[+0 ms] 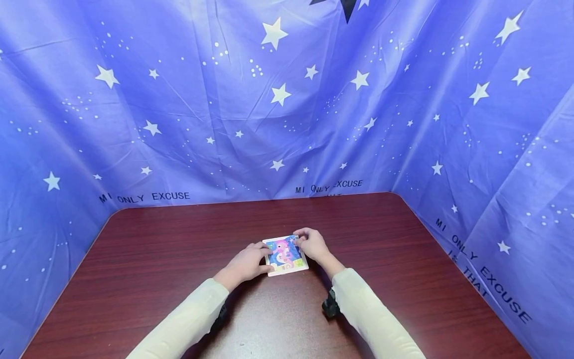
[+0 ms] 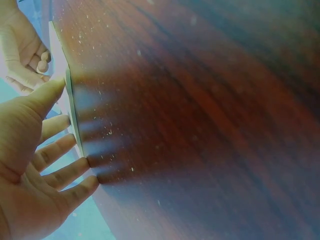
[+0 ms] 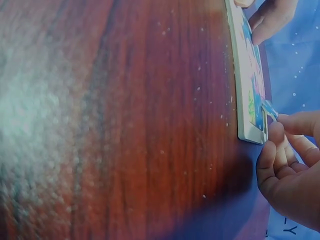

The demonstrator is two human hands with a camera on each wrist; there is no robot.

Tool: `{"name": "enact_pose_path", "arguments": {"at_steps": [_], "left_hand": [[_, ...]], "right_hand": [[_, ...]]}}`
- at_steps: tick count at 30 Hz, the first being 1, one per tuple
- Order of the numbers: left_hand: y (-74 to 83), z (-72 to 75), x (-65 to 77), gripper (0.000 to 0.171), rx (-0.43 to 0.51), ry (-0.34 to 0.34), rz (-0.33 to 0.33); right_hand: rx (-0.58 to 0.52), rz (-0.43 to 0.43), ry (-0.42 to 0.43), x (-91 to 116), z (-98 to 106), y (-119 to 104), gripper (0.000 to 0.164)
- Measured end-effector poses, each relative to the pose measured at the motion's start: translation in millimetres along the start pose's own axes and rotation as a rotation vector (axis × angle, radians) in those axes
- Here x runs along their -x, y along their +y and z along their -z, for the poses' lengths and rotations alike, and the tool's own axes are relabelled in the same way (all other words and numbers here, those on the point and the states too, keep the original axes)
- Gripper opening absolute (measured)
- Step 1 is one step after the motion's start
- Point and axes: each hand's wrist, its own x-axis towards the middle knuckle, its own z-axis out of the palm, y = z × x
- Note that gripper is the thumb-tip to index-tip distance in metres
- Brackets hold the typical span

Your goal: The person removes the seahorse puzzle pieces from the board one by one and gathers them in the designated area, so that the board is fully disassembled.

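Seahorse puzzle (image 1: 283, 253), white-rimmed, lies on the dark red-brown desk (image 1: 179, 249), between the two hands. L hand (image 1: 244, 263) is at its left side: thumb by the near L corner, another finger reaching over onto the pic; fingers spread apart, fairly straight, touching the puzzle w/o clamping it, so prob. just steadying. R hand (image 1: 314, 245) is at the far R corner, fingers clamped on a small blue pc (image 3: 270, 109), pinched at its edge. Per R wrist view, the pc is tilted up from the pic, just beside the white rim (image 3: 251, 132); can't tell if its lower edge touches the puzzle. Step in hand, as I read it: working that corner pc, i.e. seating it or lifting it out; one moment doesn't settle which. Rest of the pic looks near-complete, tho the fingers hide bits, so seating seems a bit likelier. If so, next move calls for turning the pc to match the corner, lowering it flat inside the rim, then pressing w/ a fingertip till flush, L hand guarding vs. sliding. Risk: pc rotated wrong, or catching on the rim & sitting proud. If it's coming out instead: same light pinch, lift clear w/o dragging neighbours.
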Motion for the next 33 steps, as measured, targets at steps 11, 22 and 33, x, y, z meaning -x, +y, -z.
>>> {"name": "enact_pose_path", "arguments": {"at_steps": [11, 22, 33], "left_hand": [[-1.4, -1.5, 0.2, 0.047, -0.014, -0.004, 0.004], [0.8, 1.3, 1.4, 0.047, 0.001, -0.003, 0.003], [0.8, 2.9, 1.0, 0.047, 0.013, -0.008, 0.007]], "right_hand": [[-0.079, -0.018, -0.003, -0.7, -0.9, 1.7, 0.021], [-0.173, -0.038, 0.000, -2.5, 5.3, 3.5, 0.022], [-0.223, -0.077, 0.010, -2.5, 12.5, 4.4, 0.023]]}}
